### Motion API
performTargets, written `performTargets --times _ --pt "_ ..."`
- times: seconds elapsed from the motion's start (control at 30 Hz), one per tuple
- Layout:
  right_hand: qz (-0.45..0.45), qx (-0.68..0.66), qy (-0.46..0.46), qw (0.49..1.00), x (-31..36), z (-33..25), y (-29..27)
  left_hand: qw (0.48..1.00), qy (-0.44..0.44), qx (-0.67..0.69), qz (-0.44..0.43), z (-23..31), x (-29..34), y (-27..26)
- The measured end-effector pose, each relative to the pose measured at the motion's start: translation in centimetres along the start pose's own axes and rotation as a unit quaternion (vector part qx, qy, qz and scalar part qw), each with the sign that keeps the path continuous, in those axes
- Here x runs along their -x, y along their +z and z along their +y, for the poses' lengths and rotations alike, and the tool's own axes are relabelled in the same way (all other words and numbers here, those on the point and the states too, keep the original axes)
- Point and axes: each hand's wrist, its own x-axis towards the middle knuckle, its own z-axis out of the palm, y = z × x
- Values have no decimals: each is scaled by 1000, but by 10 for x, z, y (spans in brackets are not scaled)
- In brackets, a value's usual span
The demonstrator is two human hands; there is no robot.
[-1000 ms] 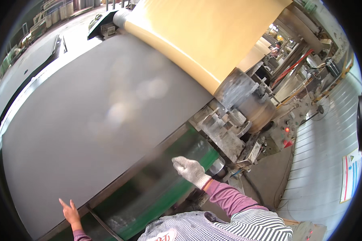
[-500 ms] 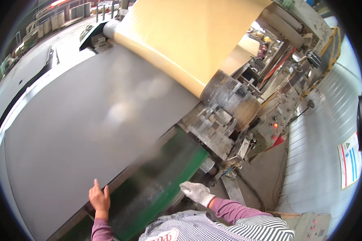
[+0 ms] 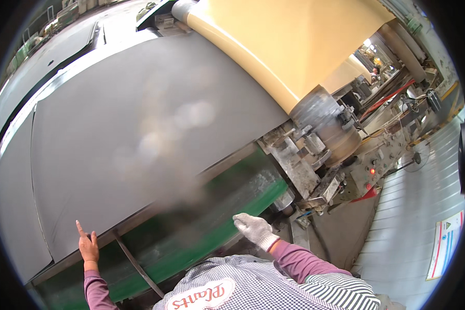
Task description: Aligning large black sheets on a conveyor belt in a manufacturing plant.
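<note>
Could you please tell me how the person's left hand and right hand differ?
The left hand is bare; the right hand wears a pale glove. The left hand points a finger toward the grey sheet, while the right hand looks curled. Both have purple sleeves.

A whitish knit glove (image 3: 249, 225) covers the right hand (image 3: 254, 230), with purple sleeves (image 3: 307, 264), striped upper sleeve (image 3: 341, 292) and oval-patched checked garment (image 3: 263, 284)
</note>
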Motion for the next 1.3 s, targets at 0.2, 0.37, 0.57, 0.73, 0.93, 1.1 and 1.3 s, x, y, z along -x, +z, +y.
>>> performTargets --times 0.2,0.37,0.57,0.73,0.93,1.1,1.3 --pt "-18 6 -9 1000 -3 3 4 979 196 -47 20 93 8 30" --pt "17 22 5 1000 8 9 -5 964 252 -65 58 158 11 66" --pt "57 -59 -58 995 -29 -34 -11 918 365 -103 118 249 24 62" --pt "80 9 -183 980 -81 -89 0 937 276 178 120 239 15 39" --pt "29 56 -314 947 -144 -165 56 994 -53 -38 92 11 -23 -36" --pt "-64 47 -268 960 -181 -223 127 981 -160 -113 18 -23 -41 -12" --pt "-11 193 -206 959 -197 -224 147 997 -51 -48 -17 15 -30 -17"
